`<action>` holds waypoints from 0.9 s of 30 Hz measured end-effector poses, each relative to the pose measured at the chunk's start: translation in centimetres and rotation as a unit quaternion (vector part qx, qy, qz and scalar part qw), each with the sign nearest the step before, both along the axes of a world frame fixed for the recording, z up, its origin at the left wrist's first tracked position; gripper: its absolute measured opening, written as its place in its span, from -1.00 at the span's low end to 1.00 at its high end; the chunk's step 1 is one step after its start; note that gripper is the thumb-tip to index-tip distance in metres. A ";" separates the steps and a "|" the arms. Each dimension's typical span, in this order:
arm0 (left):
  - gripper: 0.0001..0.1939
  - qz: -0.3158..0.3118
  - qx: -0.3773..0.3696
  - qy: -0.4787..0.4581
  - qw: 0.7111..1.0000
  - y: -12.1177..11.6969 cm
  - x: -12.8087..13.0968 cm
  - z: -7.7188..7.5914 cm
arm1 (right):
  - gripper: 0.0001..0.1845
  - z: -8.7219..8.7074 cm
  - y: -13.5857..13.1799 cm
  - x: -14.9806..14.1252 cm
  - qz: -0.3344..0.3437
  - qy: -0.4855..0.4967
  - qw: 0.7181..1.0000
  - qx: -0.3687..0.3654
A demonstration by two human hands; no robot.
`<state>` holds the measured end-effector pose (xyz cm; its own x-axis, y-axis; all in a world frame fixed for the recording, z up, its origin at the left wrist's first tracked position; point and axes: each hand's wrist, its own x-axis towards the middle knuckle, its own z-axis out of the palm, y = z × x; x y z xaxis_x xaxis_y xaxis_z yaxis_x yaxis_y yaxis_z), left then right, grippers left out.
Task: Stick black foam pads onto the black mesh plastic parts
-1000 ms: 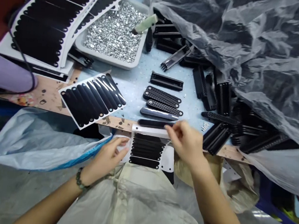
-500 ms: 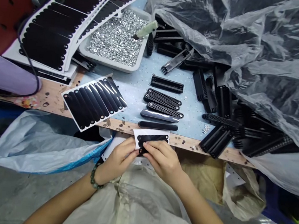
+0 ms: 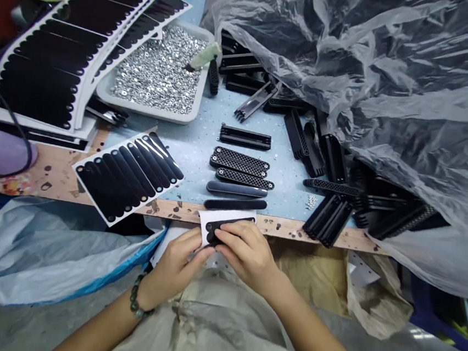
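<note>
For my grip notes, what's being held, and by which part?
A white sheet of black strips: left hand at its lower left, right hand across the strips.

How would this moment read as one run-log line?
left hand: holds white-backed sheet | right hand: holds same sheet | beyond: row of black parts on bench

A small white-backed sheet (image 3: 221,217) sits between the two grips, its near part pinched by the left grip (image 3: 178,261) and covered by the fingers of the right grip (image 3: 251,254). Its plain white margin runs along the side beyond both grips. Black strips (image 3: 213,226) with rounded, holed ends show ahead of the right grip's fingertips; how many lie under them is hidden.
</note>
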<state>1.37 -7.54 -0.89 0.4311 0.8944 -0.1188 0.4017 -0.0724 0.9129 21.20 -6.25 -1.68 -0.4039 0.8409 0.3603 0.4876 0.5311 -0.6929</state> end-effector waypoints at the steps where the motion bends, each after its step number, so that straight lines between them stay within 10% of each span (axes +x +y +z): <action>1: -0.77 -0.003 0.013 -0.002 1.000 0.0 0.0 0.0 | -0.68 0.1 0.0 0.0 0.009 0.012 1.000 -0.009; 7: -0.86 -0.020 0.015 0.001 1.000 -0.7 0.1 -0.7 | -0.73 0.7 -0.7 0.7 0.028 0.091 0.995 -0.026; 12: -0.73 0.010 -0.065 0.055 0.996 -1.1 0.4 -2.5 | -0.79 -0.1 -1.7 2.8 -0.165 0.275 0.936 -0.147; 15: -0.73 -0.085 -0.107 0.124 0.983 -0.6 -0.8 -2.0 | -0.83 -0.2 -0.9 4.5 -0.253 0.322 0.890 -0.202; 18: -0.76 -0.094 -0.067 0.163 0.980 1.2 -2.7 -0.1 | -0.87 0.8 2.0 5.5 -0.225 0.238 0.932 -0.154; 22: -0.75 0.076 0.054 0.135 0.986 6.0 -2.8 1.9 | -0.85 2.1 7.0 4.4 -0.112 0.061 0.989 -0.078; 27: -0.69 0.099 -0.012 0.087 0.991 12.0 -0.1 0.8 | -0.89 1.2 10.9 1.9 -0.042 -0.063 0.996 -0.049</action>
<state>1.27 4.42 -0.04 0.2189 0.9553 -0.1988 0.5580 0.0446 0.8286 23.09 4.65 -0.43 -0.3679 0.9022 0.2253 0.6137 0.4176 -0.6700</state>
